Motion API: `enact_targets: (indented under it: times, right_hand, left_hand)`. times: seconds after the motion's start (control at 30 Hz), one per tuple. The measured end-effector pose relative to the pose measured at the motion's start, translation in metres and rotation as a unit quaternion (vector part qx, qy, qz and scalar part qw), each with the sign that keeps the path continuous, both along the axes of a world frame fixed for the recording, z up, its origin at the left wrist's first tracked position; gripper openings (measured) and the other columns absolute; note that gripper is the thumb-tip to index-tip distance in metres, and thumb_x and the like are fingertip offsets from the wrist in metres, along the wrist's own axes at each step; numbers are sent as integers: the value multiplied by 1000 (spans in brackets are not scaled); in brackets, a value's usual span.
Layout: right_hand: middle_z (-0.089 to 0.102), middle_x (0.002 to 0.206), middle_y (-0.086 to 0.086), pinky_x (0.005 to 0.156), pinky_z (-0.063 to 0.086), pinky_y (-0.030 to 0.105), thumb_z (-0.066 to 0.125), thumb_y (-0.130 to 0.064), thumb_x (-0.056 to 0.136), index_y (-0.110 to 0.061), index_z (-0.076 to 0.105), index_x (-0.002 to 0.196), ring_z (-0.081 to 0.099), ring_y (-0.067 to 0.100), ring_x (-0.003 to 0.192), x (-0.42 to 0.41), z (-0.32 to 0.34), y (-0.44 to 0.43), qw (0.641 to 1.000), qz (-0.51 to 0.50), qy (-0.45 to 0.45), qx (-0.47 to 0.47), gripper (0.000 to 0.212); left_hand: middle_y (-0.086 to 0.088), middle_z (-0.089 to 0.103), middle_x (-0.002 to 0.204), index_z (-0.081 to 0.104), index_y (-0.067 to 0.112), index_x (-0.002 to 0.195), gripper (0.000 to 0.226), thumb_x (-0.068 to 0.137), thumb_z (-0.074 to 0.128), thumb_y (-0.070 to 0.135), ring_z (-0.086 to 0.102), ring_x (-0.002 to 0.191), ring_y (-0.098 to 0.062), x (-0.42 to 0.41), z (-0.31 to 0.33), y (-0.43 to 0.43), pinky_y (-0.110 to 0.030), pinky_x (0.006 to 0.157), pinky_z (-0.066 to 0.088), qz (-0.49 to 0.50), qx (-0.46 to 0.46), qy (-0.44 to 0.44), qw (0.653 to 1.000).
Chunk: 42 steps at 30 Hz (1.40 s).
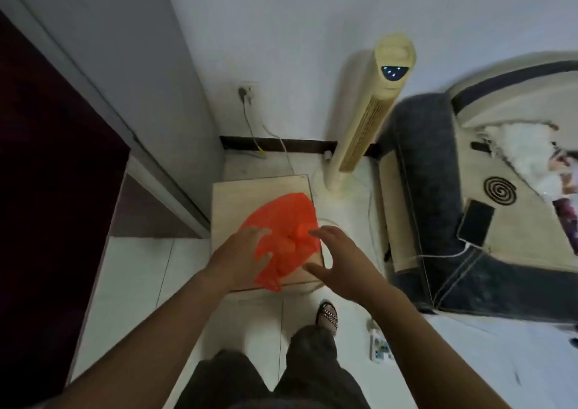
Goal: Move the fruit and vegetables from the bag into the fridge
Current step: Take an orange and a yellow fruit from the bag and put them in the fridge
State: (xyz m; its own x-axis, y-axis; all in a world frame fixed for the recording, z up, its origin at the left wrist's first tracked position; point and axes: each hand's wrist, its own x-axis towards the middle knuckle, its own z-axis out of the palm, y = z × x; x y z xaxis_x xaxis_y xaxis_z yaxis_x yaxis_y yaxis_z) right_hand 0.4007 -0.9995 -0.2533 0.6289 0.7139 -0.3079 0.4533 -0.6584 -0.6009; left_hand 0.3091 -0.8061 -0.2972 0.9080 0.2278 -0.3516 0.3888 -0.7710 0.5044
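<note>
Wood stool (pixel 237 196) on tile floor (pixel 131 283). Fan (pixel 375 108) just right of stool, at the wall. Socket (pixel 248 91) behind stool. Sofa (pixel 428 174) further right, phone (pixel 475 222) and coil (pixel 499 189) on it. Power strip (pixel 380 347) front-right.

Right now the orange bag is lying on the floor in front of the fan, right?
No. The head view shows the bag lying on a small wooden table, not on the floor. It is in front of the fan, as you said, and the left hand grips its edge.
</note>
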Motion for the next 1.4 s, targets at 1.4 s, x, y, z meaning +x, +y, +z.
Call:
enact_targets:
  times: [1.4]
  right_hand:
    - [31, 143, -23, 106, 37, 44, 31, -62, 86, -40, 42, 133, 29, 4, 132, 159, -313, 84, 997, 39, 54, 32, 53]
  left_hand:
    - [5, 30, 148, 16, 41, 145, 82, 73, 38, 73, 27, 135, -10, 70, -266, 44, -25, 104, 18, 96, -63, 14, 993]
